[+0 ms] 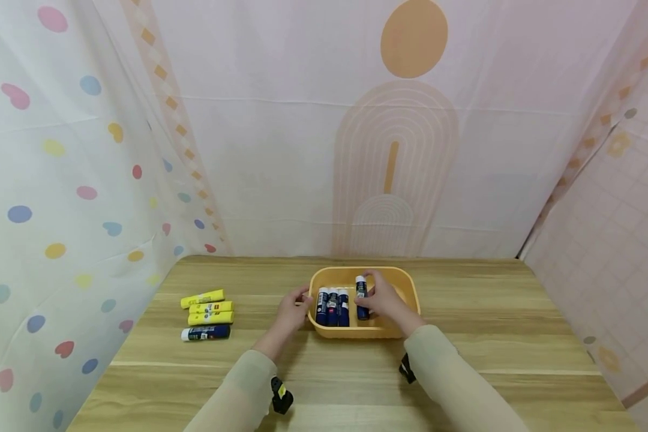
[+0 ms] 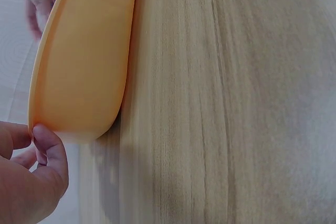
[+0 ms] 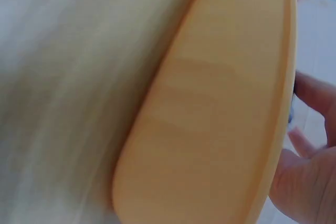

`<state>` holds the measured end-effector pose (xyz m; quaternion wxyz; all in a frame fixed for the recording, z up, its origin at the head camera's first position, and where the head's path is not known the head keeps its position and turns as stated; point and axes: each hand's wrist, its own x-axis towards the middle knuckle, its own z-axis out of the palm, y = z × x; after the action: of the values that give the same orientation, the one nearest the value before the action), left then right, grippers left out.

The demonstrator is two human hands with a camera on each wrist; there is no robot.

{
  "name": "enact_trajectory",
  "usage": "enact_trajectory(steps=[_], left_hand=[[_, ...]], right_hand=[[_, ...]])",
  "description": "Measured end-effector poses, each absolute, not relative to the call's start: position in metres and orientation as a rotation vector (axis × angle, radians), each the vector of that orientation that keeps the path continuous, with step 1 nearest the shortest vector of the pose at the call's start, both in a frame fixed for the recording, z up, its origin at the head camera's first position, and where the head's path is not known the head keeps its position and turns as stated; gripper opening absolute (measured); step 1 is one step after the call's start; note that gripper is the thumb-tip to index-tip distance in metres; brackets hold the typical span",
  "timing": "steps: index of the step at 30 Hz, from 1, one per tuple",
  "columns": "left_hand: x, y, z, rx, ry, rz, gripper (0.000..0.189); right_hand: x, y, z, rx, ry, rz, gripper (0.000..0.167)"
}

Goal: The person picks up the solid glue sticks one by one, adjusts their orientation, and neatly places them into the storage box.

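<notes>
An orange plastic basket (image 1: 364, 333) stands on the table. Its left rim is pinched between the thumb and fingers of my left hand (image 1: 293, 309), seen close up in the left wrist view (image 2: 34, 174). Inside, three dark blue glue sticks (image 1: 332, 307) with white caps lie side by side at the left. My right hand (image 1: 382, 298) reaches into the basket and grips another blue glue stick (image 1: 362, 298), its white cap pointing away from me. In the right wrist view the basket wall (image 3: 210, 114) hides most of what the right hand holds.
To the left on the wooden table (image 1: 491, 348) lie three yellow glue sticks (image 1: 210, 307) and one blue glue stick (image 1: 206, 332), roughly in a column. A patterned curtain (image 1: 270, 150) hangs behind the table and along both sides.
</notes>
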<state>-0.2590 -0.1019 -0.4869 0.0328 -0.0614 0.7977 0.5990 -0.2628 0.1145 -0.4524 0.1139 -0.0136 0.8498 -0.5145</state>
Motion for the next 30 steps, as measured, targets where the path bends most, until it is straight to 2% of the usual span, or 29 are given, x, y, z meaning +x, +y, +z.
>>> enact_trajectory(steps=[5,13,30], left_hand=[[-0.258,-0.103,-0.486,-0.193,2.461,1.831,0.038],[-0.258,-0.103,-0.484,-0.199,2.478,1.8,0.038],[-0.257,-0.105,-0.482,-0.185,2.482,1.79,0.038]], right_hand=[[-0.273,0.109,-0.452,0.079,2.314,-1.444,0.053],[-0.28,0.099,-0.455,0.122,2.312,-1.328,0.057],[-0.286,0.088,-0.463,0.081,2.424,-1.151,0.058]])
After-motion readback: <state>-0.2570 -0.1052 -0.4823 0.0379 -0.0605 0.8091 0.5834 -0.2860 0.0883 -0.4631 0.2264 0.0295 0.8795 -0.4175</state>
